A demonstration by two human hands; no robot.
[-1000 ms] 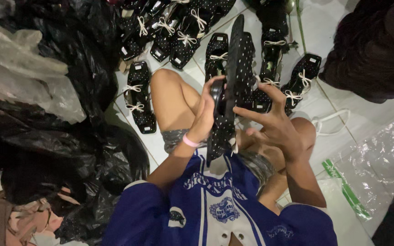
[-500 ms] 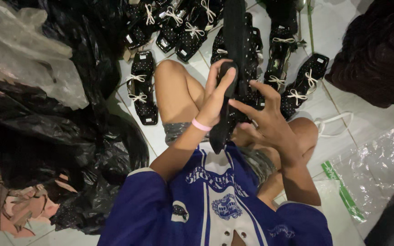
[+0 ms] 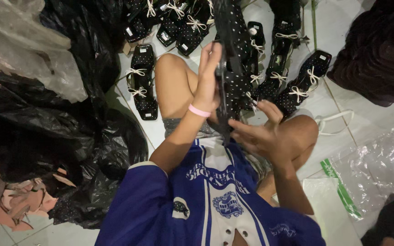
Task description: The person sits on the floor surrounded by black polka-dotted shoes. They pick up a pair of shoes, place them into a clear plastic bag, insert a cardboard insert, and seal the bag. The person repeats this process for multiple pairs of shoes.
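I sit on a white tiled floor in a blue and white shirt. My left hand (image 3: 207, 73), with a pink band at the wrist, grips a black white-dotted sandal (image 3: 231, 59) held upright in front of me. My right hand (image 3: 261, 132) is at the sandal's lower end, fingers spread and touching it. Beyond my knees lie several matching black dotted sandals (image 3: 143, 82) with white bows.
Black plastic bags (image 3: 55, 136) pile up on my left, with clear plastic (image 3: 28, 50) over them and brown scraps (image 3: 14, 200) lower left. Clear bags with a green strip (image 3: 343, 187) lie at right. A dark bundle (image 3: 379, 50) fills the upper right.
The sandal has risen higher and stands more upright. My left hand slid up along it; my right hand shifted to its lower end with fingers opening.
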